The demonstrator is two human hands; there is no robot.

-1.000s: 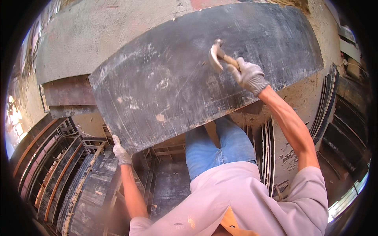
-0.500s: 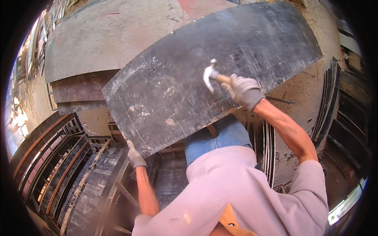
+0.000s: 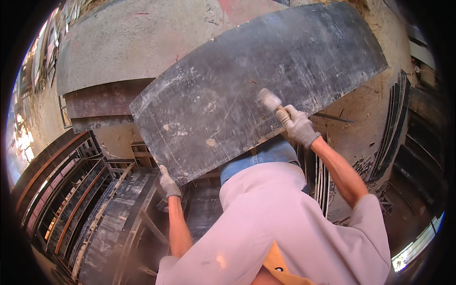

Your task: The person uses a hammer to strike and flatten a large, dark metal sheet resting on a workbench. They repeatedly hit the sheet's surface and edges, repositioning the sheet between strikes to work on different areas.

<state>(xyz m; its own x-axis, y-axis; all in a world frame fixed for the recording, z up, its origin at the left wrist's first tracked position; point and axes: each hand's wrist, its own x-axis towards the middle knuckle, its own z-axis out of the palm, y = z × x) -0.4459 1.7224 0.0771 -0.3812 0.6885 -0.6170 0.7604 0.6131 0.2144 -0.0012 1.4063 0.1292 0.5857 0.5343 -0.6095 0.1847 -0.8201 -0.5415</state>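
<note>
A large dark panel (image 3: 223, 118), scuffed and marked with pale patches, lies slantwise before me. My gloved left hand (image 3: 168, 182) grips its near left corner, with the fingers partly out of sight. Above the panel's near edge, my gloved right hand (image 3: 298, 126) is closed round the wooden handle of a claw hammer (image 3: 271, 99). The hammer's head is smeared by motion, and whether it touches the panel I cannot tell. Just beyond the head, a small thin brown piece (image 3: 253, 81) shows on the panel; its kind is unclear.
Past the panel lies a broad grey sheet (image 3: 109, 47), over a reddish-brown one (image 3: 107, 101). Metal racks (image 3: 61, 199) with boards stand at the left. More dark boards (image 3: 390, 128) lean at the right. A dark rod (image 3: 335, 117) sticks out beyond the panel's near edge.
The hammer has swung, its head turning and shifting right and nearer to me. My right hand has dropped slightly. The panel's left end and my left hand have shifted slightly right.
</note>
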